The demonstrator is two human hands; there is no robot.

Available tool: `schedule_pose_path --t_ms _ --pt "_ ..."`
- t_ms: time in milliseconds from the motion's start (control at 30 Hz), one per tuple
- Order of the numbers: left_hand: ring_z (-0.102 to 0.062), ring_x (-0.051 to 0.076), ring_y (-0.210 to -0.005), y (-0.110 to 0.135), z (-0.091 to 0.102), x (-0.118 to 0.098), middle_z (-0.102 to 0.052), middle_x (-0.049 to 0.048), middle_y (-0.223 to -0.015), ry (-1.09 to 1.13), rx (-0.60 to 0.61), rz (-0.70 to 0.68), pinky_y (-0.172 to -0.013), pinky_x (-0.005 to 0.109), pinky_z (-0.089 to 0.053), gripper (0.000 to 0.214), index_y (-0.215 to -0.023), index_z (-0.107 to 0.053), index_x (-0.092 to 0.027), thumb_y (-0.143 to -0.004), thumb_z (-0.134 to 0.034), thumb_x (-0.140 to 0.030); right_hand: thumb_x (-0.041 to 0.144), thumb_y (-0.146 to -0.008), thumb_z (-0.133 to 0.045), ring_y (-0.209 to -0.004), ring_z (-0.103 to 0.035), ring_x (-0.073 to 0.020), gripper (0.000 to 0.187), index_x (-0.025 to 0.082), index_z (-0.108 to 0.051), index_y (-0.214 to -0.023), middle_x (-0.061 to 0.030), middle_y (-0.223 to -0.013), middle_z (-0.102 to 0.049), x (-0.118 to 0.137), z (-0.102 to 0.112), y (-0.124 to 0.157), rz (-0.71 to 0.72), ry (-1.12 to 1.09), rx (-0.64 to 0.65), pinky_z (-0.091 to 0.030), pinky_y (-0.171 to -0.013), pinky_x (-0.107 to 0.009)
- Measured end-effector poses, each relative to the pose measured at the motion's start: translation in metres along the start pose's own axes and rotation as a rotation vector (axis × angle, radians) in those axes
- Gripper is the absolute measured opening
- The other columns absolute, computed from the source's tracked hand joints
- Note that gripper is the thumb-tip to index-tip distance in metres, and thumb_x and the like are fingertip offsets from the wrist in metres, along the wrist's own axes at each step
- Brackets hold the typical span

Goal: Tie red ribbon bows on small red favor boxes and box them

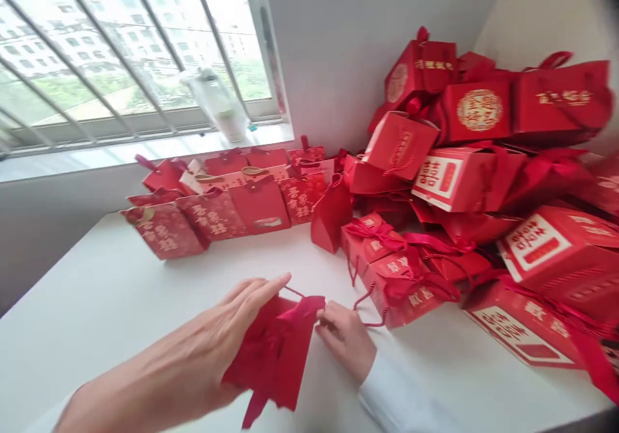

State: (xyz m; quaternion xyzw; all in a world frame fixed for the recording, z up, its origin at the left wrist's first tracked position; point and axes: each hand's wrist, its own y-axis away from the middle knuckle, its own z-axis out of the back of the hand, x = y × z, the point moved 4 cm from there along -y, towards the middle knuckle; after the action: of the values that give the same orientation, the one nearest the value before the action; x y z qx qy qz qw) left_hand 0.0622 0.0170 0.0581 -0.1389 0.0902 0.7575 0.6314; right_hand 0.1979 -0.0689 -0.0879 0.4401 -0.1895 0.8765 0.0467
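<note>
My left hand [213,342] lies over a small red paper gift box [275,355] on the white table [97,304], fingers stretched along its top, thumb under its side. My right hand [345,336], fingers curled, pinches the box's upper right corner near its red ribbon. The box tilts toward me and a ribbon end hangs below it. Both hands sit at the table's near middle.
A row of flat red gift bags [213,217] stands at the back by the window sill [145,149]. A high pile of red boxes with ribbons [474,181] fills the right side. A clear plastic bottle [220,104] stands on the sill.
</note>
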Motion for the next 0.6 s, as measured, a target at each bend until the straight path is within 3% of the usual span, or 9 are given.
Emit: schedule_pose_path --t_ms 133,233,333,400,500,600 --pt "-0.041 0.025 -0.128 0.001 -0.013 0.029 -0.053 0.0102 -0.129 0.121 0.082 0.016 -0.096 0.035 -0.045 0.085 -0.144 -0.005 -0.024 -0.077 -0.055 -0.009 0.019 -0.092 -0.044 -0.068 -0.060 -0.0126 0.014 0.016 -0.057 -0.095 -0.0029 -0.080 -0.061 -0.010 0.021 -0.001 -0.116 -0.131 -0.149 -0.050 -0.059 -0.022" --pt "-0.021 0.028 -0.139 -0.004 -0.020 0.036 -0.046 0.0128 -0.137 0.163 0.137 -0.050 -0.105 0.042 -0.036 0.094 -0.144 -0.004 -0.021 -0.070 -0.060 -0.003 0.028 -0.093 -0.047 -0.075 -0.060 -0.0141 0.015 0.017 -0.054 -0.099 -0.0036 -0.085 -0.060 -0.007 0.035 0.001 -0.199 -0.203 -0.256 -0.051 -0.063 -0.023" --pt "-0.007 0.031 -0.143 -0.003 -0.022 0.039 -0.029 0.0152 -0.148 0.153 0.198 -0.014 -0.108 0.047 -0.031 0.095 -0.144 -0.012 -0.021 -0.064 -0.056 0.005 0.036 -0.090 -0.054 -0.079 -0.060 -0.0146 0.018 0.020 -0.057 -0.097 -0.0029 -0.089 -0.059 0.007 0.045 0.002 -0.265 -0.266 -0.353 -0.050 -0.065 -0.023" --pt "-0.018 0.030 -0.140 0.004 -0.019 0.041 -0.024 0.0148 -0.149 0.179 0.186 0.070 -0.104 0.043 -0.036 0.084 -0.141 -0.023 -0.023 -0.068 -0.055 0.004 0.038 -0.089 -0.055 -0.077 -0.059 -0.0146 0.018 0.021 -0.059 -0.096 -0.0027 -0.089 -0.060 0.019 0.050 -0.001 -0.256 -0.223 -0.364 -0.049 -0.065 -0.024" --pt "-0.051 0.020 -0.113 0.016 -0.013 0.043 -0.045 0.0112 -0.131 0.274 0.094 0.229 -0.090 0.032 -0.045 0.046 -0.128 -0.043 -0.023 -0.084 -0.051 -0.011 0.040 -0.087 -0.058 -0.068 -0.056 -0.0142 0.020 0.022 -0.060 -0.098 -0.0017 -0.085 -0.059 0.035 0.053 -0.009 -0.190 -0.069 -0.296 -0.047 -0.061 -0.026" --pt "-0.056 0.014 -0.087 0.021 -0.014 0.041 -0.056 0.0055 -0.107 0.347 -0.012 0.365 -0.078 0.026 -0.046 0.023 -0.112 -0.055 -0.022 -0.093 -0.045 -0.031 0.041 -0.084 -0.061 -0.070 -0.055 -0.0162 0.022 0.023 -0.061 -0.097 -0.0027 -0.088 -0.059 0.048 0.053 -0.019 -0.083 0.090 -0.231 -0.047 -0.061 -0.028"
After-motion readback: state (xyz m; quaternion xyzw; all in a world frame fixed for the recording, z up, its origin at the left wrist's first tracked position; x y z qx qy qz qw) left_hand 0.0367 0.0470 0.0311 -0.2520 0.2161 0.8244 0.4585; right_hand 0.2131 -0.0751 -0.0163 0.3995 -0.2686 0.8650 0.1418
